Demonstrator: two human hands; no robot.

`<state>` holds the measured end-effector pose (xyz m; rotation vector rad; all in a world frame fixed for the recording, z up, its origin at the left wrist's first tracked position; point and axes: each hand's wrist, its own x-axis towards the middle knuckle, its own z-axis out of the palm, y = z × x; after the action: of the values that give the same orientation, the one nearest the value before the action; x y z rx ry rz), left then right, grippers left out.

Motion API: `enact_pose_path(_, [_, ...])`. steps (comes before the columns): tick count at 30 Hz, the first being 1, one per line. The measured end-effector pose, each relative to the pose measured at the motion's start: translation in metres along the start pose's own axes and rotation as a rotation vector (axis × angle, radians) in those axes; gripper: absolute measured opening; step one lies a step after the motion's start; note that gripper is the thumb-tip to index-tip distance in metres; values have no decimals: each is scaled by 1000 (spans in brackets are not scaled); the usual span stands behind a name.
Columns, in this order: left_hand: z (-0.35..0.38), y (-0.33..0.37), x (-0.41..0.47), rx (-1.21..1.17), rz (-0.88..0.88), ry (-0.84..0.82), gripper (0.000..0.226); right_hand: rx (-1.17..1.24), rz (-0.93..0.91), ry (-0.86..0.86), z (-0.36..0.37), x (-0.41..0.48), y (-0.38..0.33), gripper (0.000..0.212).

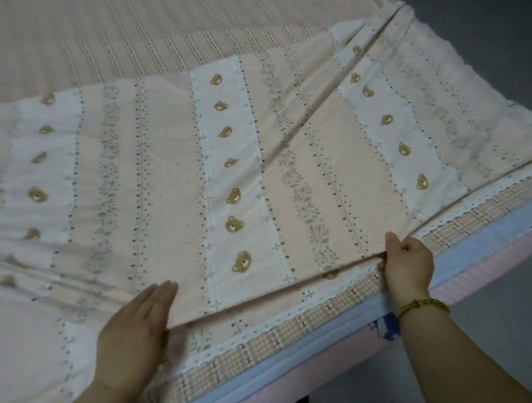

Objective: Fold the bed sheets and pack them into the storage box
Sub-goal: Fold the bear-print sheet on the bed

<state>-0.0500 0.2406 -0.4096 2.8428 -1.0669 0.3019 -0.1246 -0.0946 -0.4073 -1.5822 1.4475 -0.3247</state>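
Sheet (232, 178) with the little bears was lying doubled over on the bed (359, 364), near fold running from about 7 o'clock across to 4 o'clock, just inside the mattress edge. Left hand (136, 328) sat flat on the cloth at 7 o'clock, fingers (159, 296) straight and close together, gripping nothing. Looked to me like it was pinning and smoothing the top layer so it wouldn't slide.

Right hand (406, 266) was at 4 o'clock, its fingers (394, 246) curled and clamped on the folded edge, lifting it a bit off the layer below. A taut crease ran from there towards 1 o'clock, so I'd guess the pull was meant to square the fold with the checked border (273, 336). Beaded bracelet (422, 305) on that wrist, fwiw.

Underneath was a striped peach cover (138, 27) filling everything from 10 to 1 o'clock, plus a pale blue mattress band (309, 358) at 5 o'clock. Grey floor (510, 322) from 3 to 5 o'clock. No storage box anywhere I could see, so packing looked a way off.
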Motion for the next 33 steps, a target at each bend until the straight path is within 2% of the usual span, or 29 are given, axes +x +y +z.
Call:
enact_pose_path(2, [15,7,-25,3,-12,-98,46,-213,-106,32,8,-5,3,31])
enact_pose_path(3, [25,8,-32,-9,-24,-155,49,-295,-142,52,12,-9,2,15])
enact_pose_path(4, [33,9,-35,-16,-40,-192,50,-378,-191,86,15,-15,1,17])
enact_pose_path(5, [37,7,-36,-33,-58,-214,50,-449,-273,117,24,-24,1,35])
enact_pose_path(6, [38,7,-34,-47,-58,-209,49,-484,-391,135,33,-34,0,45])
enact_pose_path(7, [37,6,-32,-59,-52,-208,48,-513,-530,107,44,-45,-2,44])
enact_pose_path(8, [35,5,-32,-70,-32,-201,47,-532,-661,-3,56,-60,-2,38])
enact_pose_path(11, [27,-16,-43,-122,-4,-176,46,-633,-992,-541,109,-136,-1,39])
enact_pose_path(12, [28,-22,-43,-134,3,-174,45,-691,-1092,-653,121,-158,3,35])
enact_pose_path(14, [31,-45,-50,-154,14,-177,36,-784,-1287,-711,150,-200,14,27])
enact_pose_path(17, [31,-88,-59,-103,10,-122,29,-822,-1296,-717,178,-231,26,43])
enact_pose_path(19, [27,-123,-61,-57,-18,-111,33,-832,-1308,-620,193,-240,27,41])
enact_pose_path(21, [19,-158,-59,9,-48,-163,26,-816,-1331,-565,205,-246,24,38])
enact_pose_path(23, [11,-186,-52,86,-75,-194,26,-758,-1378,-527,209,-243,28,29])
enact_pose_path(25, [1,-214,-49,123,-86,-165,28,-654,-1407,-468,205,-241,31,9])
enact_pose_path(27, [-12,-241,-54,119,-60,-149,38,-586,-1466,-366,201,-242,31,24])
enact_pose_path(28, [-19,-252,-62,128,-59,-104,33,-566,-1499,-342,197,-245,29,31])
enact_pose_path(30, [-33,-262,-83,118,-83,15,16,-546,-1568,-359,191,-253,22,43])
enact_pose_path(32, [-43,-257,-122,111,-141,58,34,-571,-1626,-382,191,-256,21,67])
enact_pose_path(33, [-46,-249,-141,97,-151,24,31,-609,-1626,-417,191,-258,23,71])
